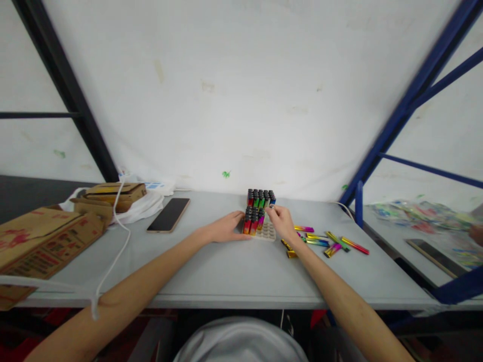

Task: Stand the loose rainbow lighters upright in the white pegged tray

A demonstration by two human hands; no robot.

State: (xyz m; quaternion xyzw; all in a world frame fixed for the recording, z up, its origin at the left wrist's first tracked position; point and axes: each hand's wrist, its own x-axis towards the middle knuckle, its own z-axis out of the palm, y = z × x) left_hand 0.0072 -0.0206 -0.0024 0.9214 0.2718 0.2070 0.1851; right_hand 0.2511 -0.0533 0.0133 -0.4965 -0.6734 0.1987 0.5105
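A pale tray with round holes (267, 232) sits mid-table, partly filled with upright lighters (250, 223) in shiny red, orange and purple. Behind them stands a further block of black-topped lighters (260, 198) in red, green and blue. My left hand (226, 227) grips the tray's left end, thumb along the front edge and fingers round the far side. Over the tray's right part, my right hand (282, 220) is closed in a pinch at a lighter's dark top (271, 206); most of that lighter is hidden. Loose metallic lighters (317, 242) lie scattered right of my right hand.
A phone (169, 215) lies to the left. Cardboard boxes (49, 239), white plastic and a white cable (126, 229) occupy the left end. A blue metal frame (392, 125) rises at right; beyond it are another phone (433, 255), colourful wrappers and part of another person's hand (476, 234).
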